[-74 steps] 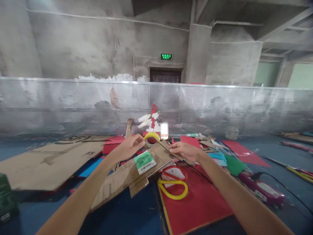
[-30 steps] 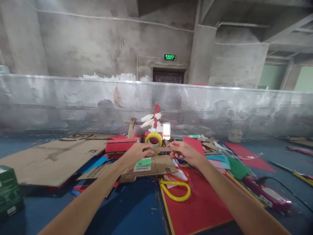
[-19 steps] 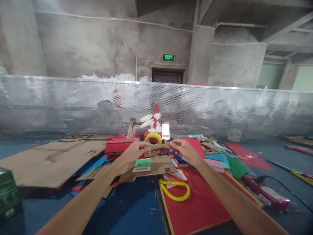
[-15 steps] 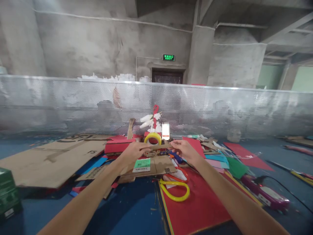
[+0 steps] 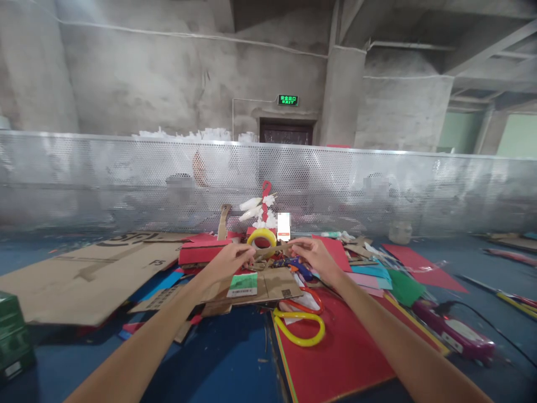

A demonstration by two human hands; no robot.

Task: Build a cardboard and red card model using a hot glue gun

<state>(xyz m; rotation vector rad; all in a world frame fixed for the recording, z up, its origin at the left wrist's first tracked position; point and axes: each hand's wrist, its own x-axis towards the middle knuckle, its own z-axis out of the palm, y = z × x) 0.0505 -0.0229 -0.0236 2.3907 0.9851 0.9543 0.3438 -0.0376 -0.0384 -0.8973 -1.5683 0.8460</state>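
Observation:
A narrow brown cardboard strip point(image 5: 272, 249) is stretched between my two hands above the cluttered table. My left hand point(image 5: 232, 260) pinches its left end; my right hand point(image 5: 312, 256) has the right end between thumb and fingers. Just behind the strip stands a roll of yellow tape point(image 5: 262, 239). Below it lies a cardboard piece point(image 5: 274, 284) with a green and white label. Close to my right hand is a blue glue gun point(image 5: 302, 270), partly covered. Scissors with red and yellow handles point(image 5: 300, 329) rest nearer to me on red paper point(image 5: 344, 347).
A large cardboard sheet point(image 5: 96, 274) covers the left side, with a green box point(image 5: 14, 336) at the edge. To the right are a purple power strip point(image 5: 457, 333) with a black cable and coloured paper. A phone point(image 5: 284, 226) stands before the perforated metal screen point(image 5: 126, 179).
The strip has tilted slightly, its right end now a little higher. Both hands have shifted only slightly and keep their grip.

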